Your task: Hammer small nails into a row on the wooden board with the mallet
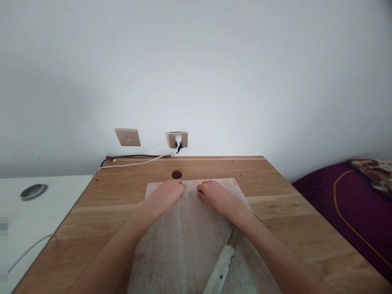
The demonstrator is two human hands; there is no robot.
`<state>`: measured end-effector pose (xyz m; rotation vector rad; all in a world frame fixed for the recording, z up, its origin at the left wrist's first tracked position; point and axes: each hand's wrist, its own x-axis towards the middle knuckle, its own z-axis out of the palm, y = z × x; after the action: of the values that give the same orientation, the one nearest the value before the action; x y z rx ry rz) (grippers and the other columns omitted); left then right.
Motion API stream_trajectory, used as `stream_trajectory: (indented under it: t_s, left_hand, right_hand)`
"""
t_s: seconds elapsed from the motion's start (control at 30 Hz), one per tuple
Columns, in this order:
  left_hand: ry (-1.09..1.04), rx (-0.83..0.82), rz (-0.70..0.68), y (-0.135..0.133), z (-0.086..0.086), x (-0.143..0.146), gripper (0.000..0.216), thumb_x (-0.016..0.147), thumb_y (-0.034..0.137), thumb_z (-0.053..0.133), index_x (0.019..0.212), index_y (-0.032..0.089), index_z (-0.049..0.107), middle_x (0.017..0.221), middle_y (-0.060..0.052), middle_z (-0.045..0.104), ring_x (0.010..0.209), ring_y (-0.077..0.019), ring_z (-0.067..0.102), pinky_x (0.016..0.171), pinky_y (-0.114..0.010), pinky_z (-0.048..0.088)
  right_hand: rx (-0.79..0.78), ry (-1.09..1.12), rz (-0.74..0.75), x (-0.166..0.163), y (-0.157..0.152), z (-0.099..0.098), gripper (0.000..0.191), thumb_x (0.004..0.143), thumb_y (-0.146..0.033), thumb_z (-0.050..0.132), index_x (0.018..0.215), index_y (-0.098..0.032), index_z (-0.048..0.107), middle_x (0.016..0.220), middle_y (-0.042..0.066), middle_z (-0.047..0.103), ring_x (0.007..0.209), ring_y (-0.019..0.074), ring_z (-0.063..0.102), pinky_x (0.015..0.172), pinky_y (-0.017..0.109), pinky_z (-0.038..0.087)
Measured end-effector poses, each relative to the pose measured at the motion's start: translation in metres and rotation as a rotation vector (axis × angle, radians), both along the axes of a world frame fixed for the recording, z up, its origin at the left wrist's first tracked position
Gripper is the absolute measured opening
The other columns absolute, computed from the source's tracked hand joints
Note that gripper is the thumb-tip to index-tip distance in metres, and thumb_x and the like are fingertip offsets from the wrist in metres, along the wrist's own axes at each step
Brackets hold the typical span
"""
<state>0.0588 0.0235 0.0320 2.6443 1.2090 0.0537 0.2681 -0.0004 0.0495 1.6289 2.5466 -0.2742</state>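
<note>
Board (pixel 162 253), pale and worn, lies flat on the wooden table (pixel 281 220), its near end cut off by the lower frame edge. A tool (pixel 222 263) with a white-coated handle lies on it; the handle's near end is out of frame, and the other end passes behind the right forearm, so its type cannot be confirmed. Specks between the hands are too small to identify.

Left hand (pixel 169 193) is at the board's far end, back upward, fingers curled under. Right hand (pixel 214 195) matches it across a short gap, a dark spot showing at its curled fingers. Fingertips are largely concealed on both; whether either holds anything cannot be told. Both forearms extend forward and converge.

The board's long axis appears to run from the person toward the wall (pixel 232 81). The tool lies diagonally, handle toward the person, far end toward the right.

Beyond the board, a round hole (pixel 177 174) pierces the table. White cable (pixel 134 164) and black cable (pixel 137 155) lead to a wall socket (pixel 183 141). Purple cloth (pixel 321 200) lies at right, partly cut off.
</note>
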Motion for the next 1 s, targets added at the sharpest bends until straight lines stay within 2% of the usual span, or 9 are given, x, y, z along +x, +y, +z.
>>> stream_trajectory:
  t_s: [0.1, 0.33, 0.6, 0.83, 1.0]
  left_hand:
    - [-0.016, 0.003, -0.009, 0.000, -0.005, 0.001, 0.025, 0.095, 0.005, 0.047, 0.092, 0.017, 0.069, 0.100, -0.012, 0.070, 0.096, -0.0276, 0.068, 0.077, -0.035, 0.047]
    - [-0.045, -0.028, -0.005, -0.002, 0.000, 0.005, 0.025, 0.092, 0.004, 0.051, 0.088, 0.017, 0.071, 0.095, -0.011, 0.071, 0.095, -0.0281, 0.069, 0.078, -0.035, 0.047]
    - [-0.168, -0.088, 0.078, 0.001, -0.006, 0.009, 0.016, 0.092, 0.008, 0.058, 0.085, 0.016, 0.070, 0.097, -0.015, 0.072, 0.098, -0.0327, 0.070, 0.085, -0.040, 0.049]
    - [-0.485, -0.238, 0.200, 0.008, 0.004, 0.001, 0.019, 0.088, 0.018, 0.069, 0.070, 0.020, 0.066, 0.082, -0.008, 0.068, 0.090, -0.0293, 0.067, 0.085, -0.037, 0.043]
    - [-0.825, -0.507, 0.343, 0.019, -0.002, -0.009, 0.020, 0.082, 0.027, 0.074, 0.065, 0.020, 0.066, 0.063, 0.000, 0.058, 0.064, -0.0181, 0.055, 0.065, -0.029, 0.038]
  right_hand:
    - [0.007, 0.008, 0.008, -0.001, 0.000, -0.001, 0.022, 0.102, -0.019, 0.058, 0.100, -0.011, 0.078, 0.102, 0.016, 0.079, 0.096, 0.0259, 0.075, 0.080, 0.028, 0.049]
    - [0.047, 0.035, 0.016, -0.006, -0.001, 0.013, 0.027, 0.106, -0.017, 0.051, 0.101, -0.011, 0.077, 0.104, 0.015, 0.078, 0.095, 0.0247, 0.075, 0.081, 0.029, 0.049]
    - [0.040, 0.046, 0.081, -0.018, 0.008, -0.012, 0.025, 0.104, -0.018, 0.055, 0.100, -0.010, 0.078, 0.100, 0.017, 0.079, 0.095, 0.0260, 0.075, 0.082, 0.029, 0.051]
    - [0.065, 0.061, 0.148, -0.020, 0.008, -0.014, 0.026, 0.103, -0.011, 0.051, 0.105, -0.009, 0.076, 0.101, 0.017, 0.077, 0.093, 0.0256, 0.074, 0.083, 0.032, 0.052]
    - [0.079, 0.104, 0.217, -0.018, 0.005, -0.001, 0.024, 0.101, -0.005, 0.052, 0.103, -0.010, 0.076, 0.102, 0.015, 0.075, 0.093, 0.0230, 0.072, 0.084, 0.031, 0.051]
